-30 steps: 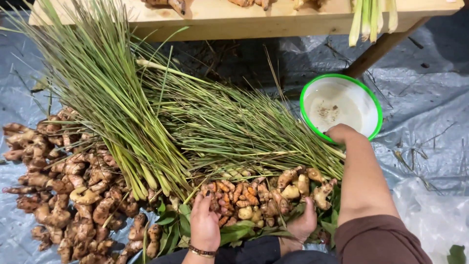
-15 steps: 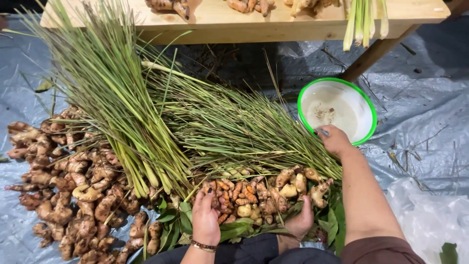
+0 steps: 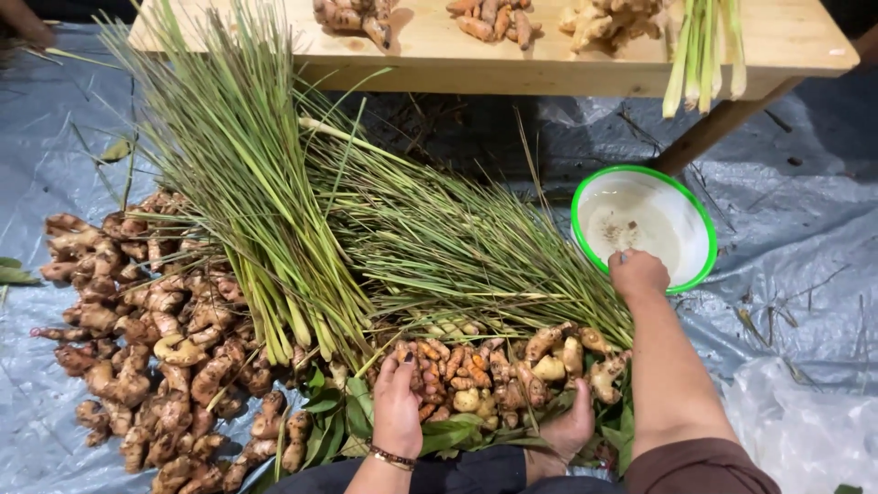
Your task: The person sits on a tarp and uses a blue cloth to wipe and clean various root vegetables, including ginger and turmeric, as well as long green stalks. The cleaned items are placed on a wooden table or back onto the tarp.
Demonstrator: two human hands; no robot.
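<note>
White bowl [image 3: 672, 206] with green rim, pale residue inside, right hand [image 3: 637, 273] closed at its edge, contents unseen.

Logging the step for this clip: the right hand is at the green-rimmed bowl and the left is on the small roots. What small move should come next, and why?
Probably bring the right hand back to the small roots. It sits at the near rim of the bowl, fingers curled out of sight, while the left hand lies flat on that pile.
</note>
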